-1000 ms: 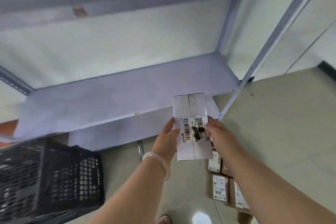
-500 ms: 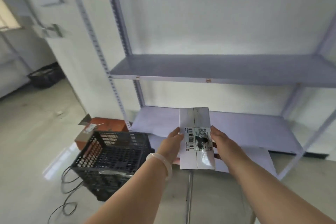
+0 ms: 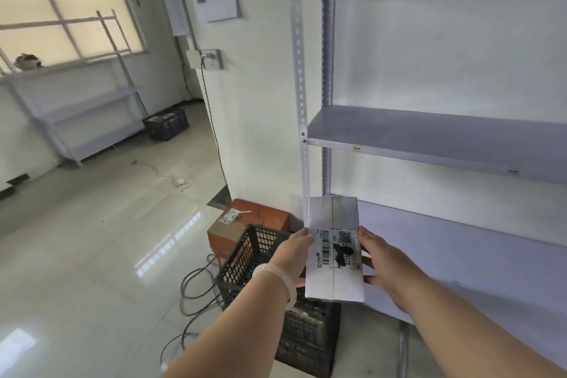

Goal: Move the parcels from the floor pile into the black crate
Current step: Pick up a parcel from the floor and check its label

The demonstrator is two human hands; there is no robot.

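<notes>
With the left hand point(image 3: 293, 258) and right hand point(image 3: 382, 264) gripping the white parcel point(image 3: 333, 255) by its edges above the black crate point(image 3: 245, 255), an early release could drop it outside the rim.

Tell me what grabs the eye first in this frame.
A white parcel with a barcode label sits dead centre, gripped at its side edges by the left hand and the right hand. Just below and left of it the black crate stands on the floor, with an orange box behind it and loose cables beside it. Grey metal shelving fills the right side.
</notes>
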